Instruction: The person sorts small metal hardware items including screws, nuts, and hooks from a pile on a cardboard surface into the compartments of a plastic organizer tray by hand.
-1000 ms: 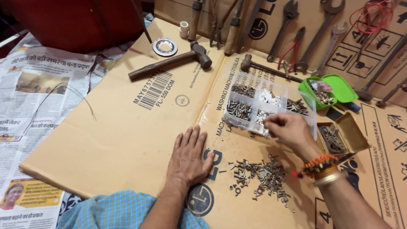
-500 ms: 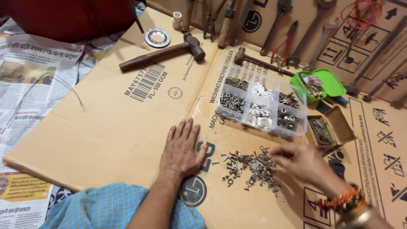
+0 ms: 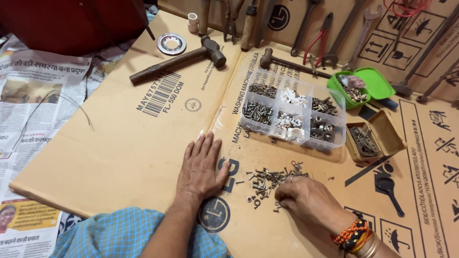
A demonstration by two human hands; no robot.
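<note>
Left hand: the left hand [image 3: 202,167] lay flat, palm down, on the cardboard sheet [image 3: 119,143], fingers straight and slightly spread, holding nothing; it had kept that place through the last second.
Right hand: the right hand [image 3: 306,200] had come down from the clear compartment box [image 3: 292,114], where it was a second earlier, to the near edge of the loose screw pile [image 3: 272,179]; its fingers were curled and drawn together over the screws, and whether they pinched one I could not tell.
What that shift suggested: a round of sorting looked finished at the box, and the hand was back at the pile for another piece.
Screw pile: scattered on the cardboard between the two hands, just in front of the box.
Box: lid open, compartments holding dark screws, white plugs and nuts.
Nearby: a green tub [image 3: 361,86] and a tan case [image 3: 375,138] to the right of the box; a hammer [image 3: 179,59] well beyond the left hand.
</note>
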